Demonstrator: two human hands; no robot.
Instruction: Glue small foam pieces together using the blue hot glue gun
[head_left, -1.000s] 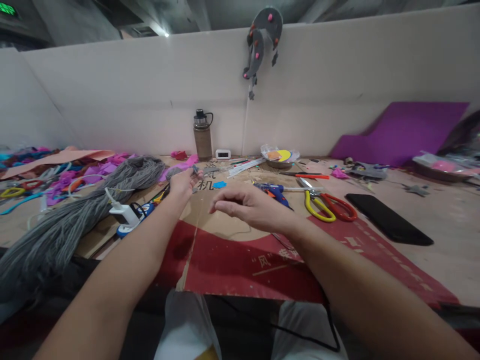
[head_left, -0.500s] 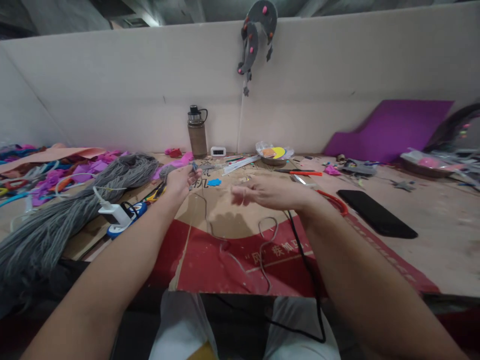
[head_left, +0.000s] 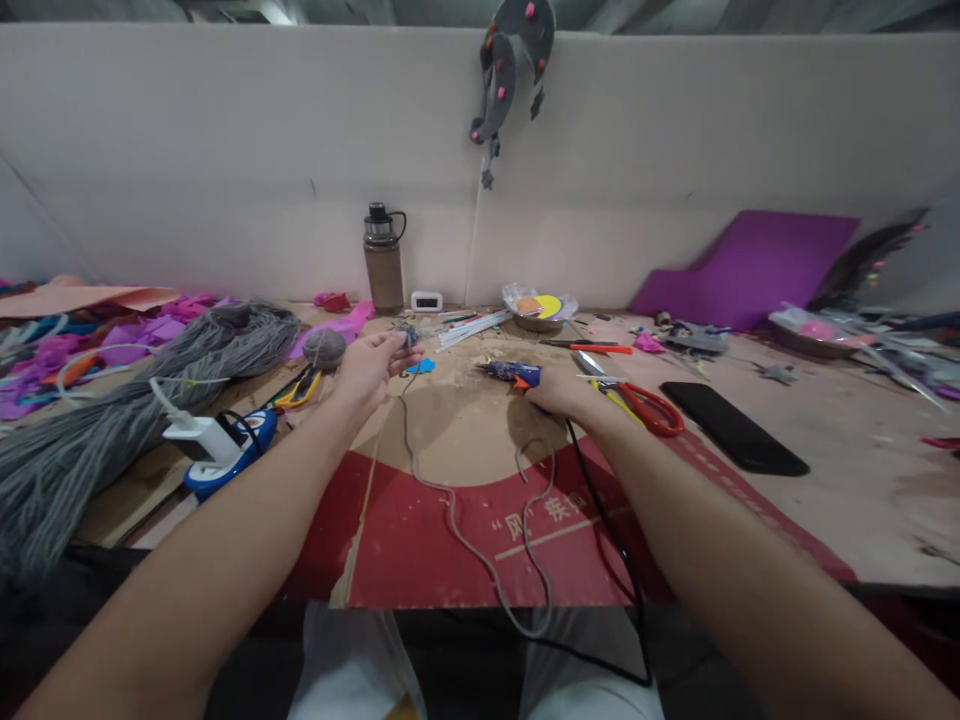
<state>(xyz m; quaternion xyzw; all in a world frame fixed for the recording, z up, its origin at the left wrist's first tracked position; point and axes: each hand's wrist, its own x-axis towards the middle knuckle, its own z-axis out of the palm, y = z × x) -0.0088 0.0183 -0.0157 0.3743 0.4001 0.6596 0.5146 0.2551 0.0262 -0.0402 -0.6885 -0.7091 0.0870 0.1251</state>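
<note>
My left hand (head_left: pixel 369 368) is closed in a pinch on a small grey-blue piece (head_left: pixel 409 335), too small to make out fully. A strand of grey yarn (head_left: pixel 452 497) trails from below this hand across the cardboard and over its front edge. My right hand (head_left: pixel 556 390) is wrapped round the handle of a blue hot glue gun (head_left: pixel 512 373), whose nozzle points left. The gun's black cord (head_left: pixel 592 490) runs down from the hand past the table edge. Just behind the left fingers lies a blue cut-out (head_left: pixel 422 366).
Scissors (head_left: pixel 652 408) and a black phone (head_left: pixel 735 428) lie on the right. A bundle of grey yarn (head_left: pixel 150 410) and a power strip with a charger (head_left: pixel 232 460) occupy the left. At the back stand a bottle (head_left: pixel 384 265) and a small bowl (head_left: pixel 541 320). Red-and-tan cardboard (head_left: pixel 420 560) covers the front.
My right hand was raised and empty; it has come down onto the glue gun and gripped it. The yarn strand has come to hang over the edge. My left hand keeps its pinch.
</note>
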